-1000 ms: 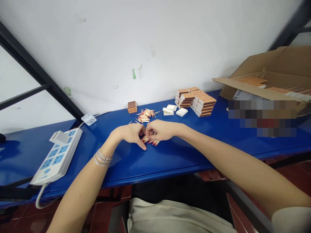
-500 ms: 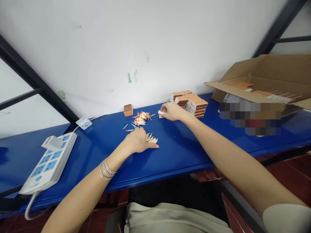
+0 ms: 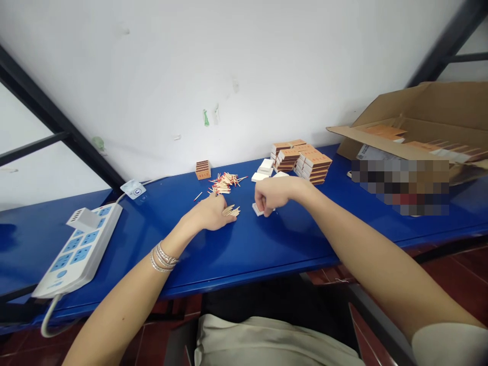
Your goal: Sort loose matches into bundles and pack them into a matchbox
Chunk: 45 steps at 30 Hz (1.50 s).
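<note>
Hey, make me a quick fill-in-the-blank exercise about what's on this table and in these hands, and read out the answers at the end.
1. The left hand holds a bunch of ____.
2. The right hand is at a small tray whose colour is ____.
3. The tabletop is coloured ____.
4. The open cardboard box is on the ____ side of the picture.

Missing words: matches; white; blue; right.

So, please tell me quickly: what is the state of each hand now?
Left hand: partly closed, holding a bunch of matches.
Right hand: lowered onto a small white tray; whether it grips cannot be told.
</note>
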{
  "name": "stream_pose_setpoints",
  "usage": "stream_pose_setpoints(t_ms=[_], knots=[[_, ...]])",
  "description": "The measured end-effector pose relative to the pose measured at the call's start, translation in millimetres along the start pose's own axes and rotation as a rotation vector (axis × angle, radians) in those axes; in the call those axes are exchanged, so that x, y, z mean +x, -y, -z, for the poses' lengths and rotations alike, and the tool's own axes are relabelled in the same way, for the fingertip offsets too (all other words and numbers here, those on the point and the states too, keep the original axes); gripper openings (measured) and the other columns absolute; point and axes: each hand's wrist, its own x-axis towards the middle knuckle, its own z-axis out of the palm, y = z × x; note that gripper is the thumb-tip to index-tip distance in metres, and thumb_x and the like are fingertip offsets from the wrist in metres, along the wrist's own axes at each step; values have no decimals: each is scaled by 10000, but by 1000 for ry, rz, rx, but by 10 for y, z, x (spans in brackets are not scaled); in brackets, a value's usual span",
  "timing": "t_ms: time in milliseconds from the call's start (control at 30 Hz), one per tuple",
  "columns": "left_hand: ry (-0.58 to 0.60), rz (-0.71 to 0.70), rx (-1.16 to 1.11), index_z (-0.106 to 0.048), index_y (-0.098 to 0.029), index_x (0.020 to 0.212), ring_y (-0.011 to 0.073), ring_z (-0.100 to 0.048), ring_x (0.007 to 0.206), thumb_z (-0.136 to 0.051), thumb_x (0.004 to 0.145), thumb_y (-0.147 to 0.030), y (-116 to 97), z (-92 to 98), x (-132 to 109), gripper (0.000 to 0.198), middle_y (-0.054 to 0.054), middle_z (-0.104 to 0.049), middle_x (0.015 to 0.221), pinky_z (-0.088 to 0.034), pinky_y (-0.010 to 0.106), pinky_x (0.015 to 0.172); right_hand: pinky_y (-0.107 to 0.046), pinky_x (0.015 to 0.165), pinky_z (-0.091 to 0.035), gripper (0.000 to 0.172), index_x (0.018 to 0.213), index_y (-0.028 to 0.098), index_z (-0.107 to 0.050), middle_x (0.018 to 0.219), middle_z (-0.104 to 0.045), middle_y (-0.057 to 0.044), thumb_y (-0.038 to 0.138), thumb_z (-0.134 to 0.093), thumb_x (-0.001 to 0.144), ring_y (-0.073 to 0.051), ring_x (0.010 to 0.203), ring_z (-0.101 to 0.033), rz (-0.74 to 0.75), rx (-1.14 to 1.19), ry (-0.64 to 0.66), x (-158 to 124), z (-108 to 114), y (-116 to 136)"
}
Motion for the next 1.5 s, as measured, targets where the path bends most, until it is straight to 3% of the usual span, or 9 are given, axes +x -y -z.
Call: stream_pose_setpoints(t_ms=[133, 233, 367, 500, 667, 867, 1100, 1233, 1500], knots=[[21, -59, -70, -590, -179, 739, 198, -560, 688, -611, 749, -487, 91, 24, 68, 309, 59, -634, 739, -369, 309, 584, -233, 533, -379, 183, 773, 205, -775, 671, -712, 18, 242, -793, 594, -130, 588, -597, 145, 22, 105, -11, -43, 150], [-15, -95, -118, -605, -172, 766, 187, -560, 678, -608, 760, -473, 108, 3, 110, 301, 50, -639, 743, -376, 306, 599, -224, 566, -399, 242, 840, 197, -766, 699, -714, 14, 319, -784, 633, -126, 620, -610, 256, 114, 17, -12, -25, 165], [-98, -116, -117, -620, -164, 858, 200, -569, 748, -605, 771, -494, 103, -62, 154, 342, 66, -649, 844, -396, 312, 649, -234, 570, -414, 377, 915, 165, -719, 847, -721, -38, 400, -803, 632, -150, 678, -634, 122, 62, -188, 6, -8, 108], [-141, -115, -120, -608, -159, 934, 224, -561, 857, -627, 765, -481, 90, -92, 165, 364, 82, -634, 911, -417, 322, 716, -255, 561, -442, 511, 1135, 151, -635, 861, -727, -57, 416, -752, 714, -153, 596, -646, -73, 116, -95, 89, -45, 31], [-106, -76, -164, -585, -144, 1033, 223, -567, 846, -677, 733, -471, 97, -72, 160, 454, 83, -622, 922, -434, 327, 718, -247, 672, -483, 645, 1189, 124, -623, 968, -730, -75, 321, -827, 610, -193, 808, -682, 39, 164, -261, 300, -164, 9], [-86, -41, -220, -570, -150, 1038, 214, -585, 810, -718, 707, -436, 139, -61, 182, 462, 69, -628, 891, -441, 318, 688, -248, 715, -502, 511, 1086, 115, -687, 909, -739, -58, 251, -804, 608, -200, 851, -680, 78, 257, -323, 441, -261, 62], [-31, -3, -197, -564, -142, 1043, 225, -593, 785, -720, 679, -501, 132, -35, 149, 535, 64, -638, 842, -429, 321, 657, -244, 744, -518, 541, 1078, 93, -704, 917, -746, -83, 196, -828, 562, -211, 882, -683, 0, 287, -293, 385, -212, 45], [-17, -1, -202, -561, -153, 1036, 221, -601, 810, -716, 690, -458, 127, -27, 145, 487, 64, -651, 870, -428, 309, 669, -244, 740, -522, 446, 1031, 118, -725, 894, -750, -56, 180, -796, 595, -201, 859, -686, 74, 326, -304, 423, -244, 62], [20, 70, -177, -549, -175, 1041, 208, -610, 776, -713, 692, -455, 153, 17, 125, 477, 56, -662, 888, -416, 295, 638, -233, 734, -522, 511, 1050, 107, -716, 927, -748, -69, 168, -822, 555, -194, 866, -684, 90, 394, -307, 513, -292, -17]])
